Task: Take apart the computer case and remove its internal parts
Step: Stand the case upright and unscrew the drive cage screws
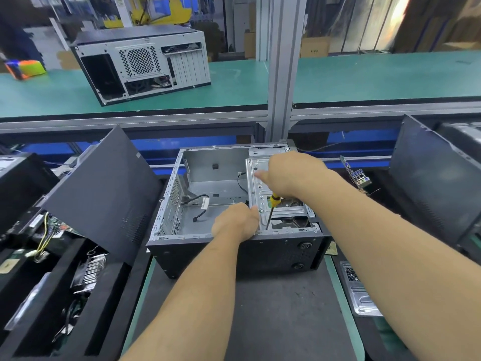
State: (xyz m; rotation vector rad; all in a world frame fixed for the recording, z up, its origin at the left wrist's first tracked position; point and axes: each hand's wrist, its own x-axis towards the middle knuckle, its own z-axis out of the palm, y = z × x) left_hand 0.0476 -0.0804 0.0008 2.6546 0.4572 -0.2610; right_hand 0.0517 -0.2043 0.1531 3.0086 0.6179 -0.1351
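An open black computer case (pixel 273 252) lies on its side in front of me, its bare metal inside showing a few loose black cables (pixel 201 201). A silver drive cage (pixel 263 187) sits in its right half. My left hand (pixel 235 222) grips the cage's near left edge. My right hand (pixel 291 173) reaches over the cage and holds a screwdriver (pixel 272 208) with a yellow-and-black handle, the shaft pointing down toward the case's near edge, while the forefinger points left.
A black side panel (pixel 104 188) leans at the left over foam trays (pixel 86 306) holding removed boards and a heatsink. Another black panel (pixel 437 178) stands at the right beside a circuit board (pixel 358 178). A second case (pixel 143 62) sits on the green bench behind a metal post (pixel 281 74).
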